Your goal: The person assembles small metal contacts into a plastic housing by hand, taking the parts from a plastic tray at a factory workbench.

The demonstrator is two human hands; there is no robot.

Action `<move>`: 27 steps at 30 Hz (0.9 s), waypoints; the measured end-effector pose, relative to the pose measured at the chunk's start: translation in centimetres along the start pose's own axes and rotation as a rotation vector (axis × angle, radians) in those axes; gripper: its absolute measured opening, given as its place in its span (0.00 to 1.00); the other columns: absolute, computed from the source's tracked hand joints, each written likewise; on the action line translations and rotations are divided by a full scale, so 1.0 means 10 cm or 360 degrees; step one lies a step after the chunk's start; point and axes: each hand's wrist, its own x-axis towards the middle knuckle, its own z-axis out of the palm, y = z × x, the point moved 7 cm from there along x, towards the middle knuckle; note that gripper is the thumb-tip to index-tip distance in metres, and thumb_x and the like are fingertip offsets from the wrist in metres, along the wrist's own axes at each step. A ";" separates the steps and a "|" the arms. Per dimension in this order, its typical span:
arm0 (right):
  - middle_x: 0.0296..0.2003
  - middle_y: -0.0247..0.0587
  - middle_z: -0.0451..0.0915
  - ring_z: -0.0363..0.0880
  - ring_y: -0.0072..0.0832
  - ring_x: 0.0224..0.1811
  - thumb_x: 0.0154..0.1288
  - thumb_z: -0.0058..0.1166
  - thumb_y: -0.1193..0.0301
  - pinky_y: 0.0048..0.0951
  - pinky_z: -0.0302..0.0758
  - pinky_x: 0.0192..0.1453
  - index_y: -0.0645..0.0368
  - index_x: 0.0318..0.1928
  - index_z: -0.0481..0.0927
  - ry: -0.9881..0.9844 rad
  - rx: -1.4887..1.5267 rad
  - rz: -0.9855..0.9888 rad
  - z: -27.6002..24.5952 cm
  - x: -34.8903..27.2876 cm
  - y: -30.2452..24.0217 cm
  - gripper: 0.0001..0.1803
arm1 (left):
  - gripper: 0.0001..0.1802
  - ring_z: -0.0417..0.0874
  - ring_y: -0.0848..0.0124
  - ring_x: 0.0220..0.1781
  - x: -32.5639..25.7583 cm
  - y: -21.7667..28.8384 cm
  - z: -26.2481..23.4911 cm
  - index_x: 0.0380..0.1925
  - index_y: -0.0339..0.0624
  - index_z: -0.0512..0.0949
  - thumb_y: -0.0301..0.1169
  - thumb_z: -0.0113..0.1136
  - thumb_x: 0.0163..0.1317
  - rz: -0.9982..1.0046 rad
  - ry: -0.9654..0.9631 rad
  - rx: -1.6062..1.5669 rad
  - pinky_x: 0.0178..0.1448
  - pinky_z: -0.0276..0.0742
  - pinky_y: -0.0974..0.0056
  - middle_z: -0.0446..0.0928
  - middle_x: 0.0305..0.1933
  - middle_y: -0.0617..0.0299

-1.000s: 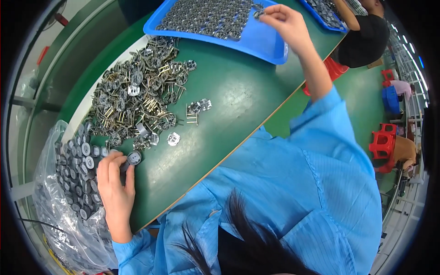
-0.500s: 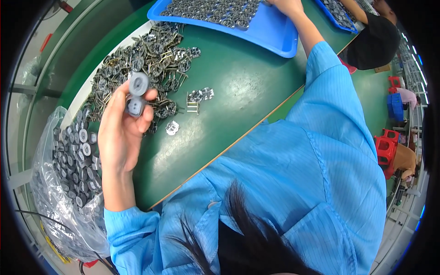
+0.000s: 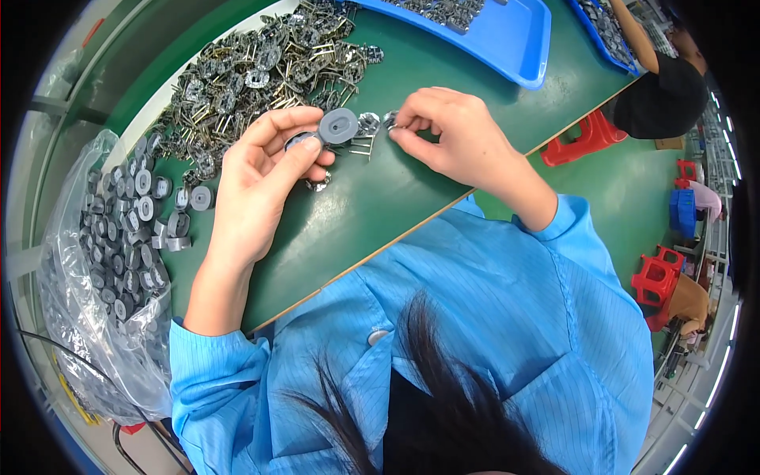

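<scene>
My left hand [image 3: 265, 178] holds a grey round disc-shaped part [image 3: 339, 125] between thumb and fingers, with a second grey part tucked under the fingers. My right hand [image 3: 451, 134] pinches a small silvery metal piece with pins [image 3: 389, 119] just right of the grey disc, a little above the green table [image 3: 396, 190]. Another small metal pin piece [image 3: 366, 125] lies between the two hands. Blue sleeves cover both forearms.
A heap of silvery metal pin parts [image 3: 261, 67] covers the table's far left. A clear plastic bag [image 3: 75, 317] with several grey discs [image 3: 134, 214] spills at the left. Blue trays [image 3: 514, 39] sit at the far edge. Another person [image 3: 661, 83] works at the right, near red stools [image 3: 586, 134].
My right hand came back from the blue tray to the table's middle and now pinches a metal piece. My left hand carried the grey discs rightward to meet it.
</scene>
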 end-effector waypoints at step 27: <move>0.34 0.34 0.78 0.76 0.18 0.34 0.60 0.56 0.75 0.21 0.76 0.38 0.62 0.39 0.76 -0.0031 0.1693 0.0471 0.09 0.18 0.02 0.07 | 0.16 0.79 0.76 0.39 -0.01 -0.06 0.03 0.50 0.35 0.71 0.23 0.56 0.61 -0.0091 0.0029 -0.0184 0.46 0.76 0.73 0.77 0.39 0.60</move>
